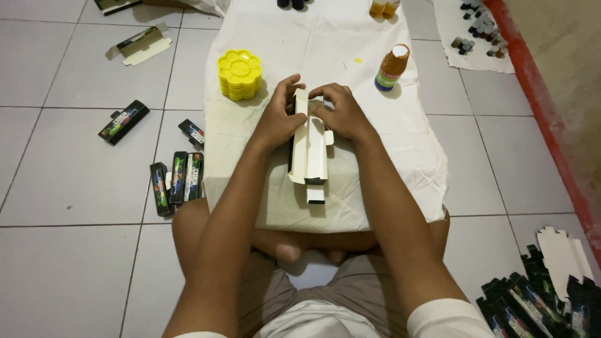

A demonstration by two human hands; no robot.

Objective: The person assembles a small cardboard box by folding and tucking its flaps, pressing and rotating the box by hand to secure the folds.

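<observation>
Person seated cross-legged on pale floor tiles (62,188), a white cloth (388,156) spread ahead of the knees.

Both hands on one long, narrow cardboard box, unfolded, cream inside and black outside (310,153), lying lengthwise on the cloth. Left hand (278,116) curls around the box's far left edge, fingers closed on the card; right hand (341,112) presses down on the far right side, fingertips pinching the upright top flap. Near end of the box juts free toward the knees, a black tab showing.

Just left of the grip, off the cloth — a row of closed black boxes with coloured print (176,180), set side by side. Far down to the right of the grip, a heap of flat black carton blanks (538,300).

Beyond the left hand, near it, a stack of yellow flower-shaped plastic palettes (239,75). Beyond the right hand, an orange-brown bottle with a white cap (392,67), tilted. Further off — small paint pots on a second cloth (479,28) by the red wall edge.
</observation>
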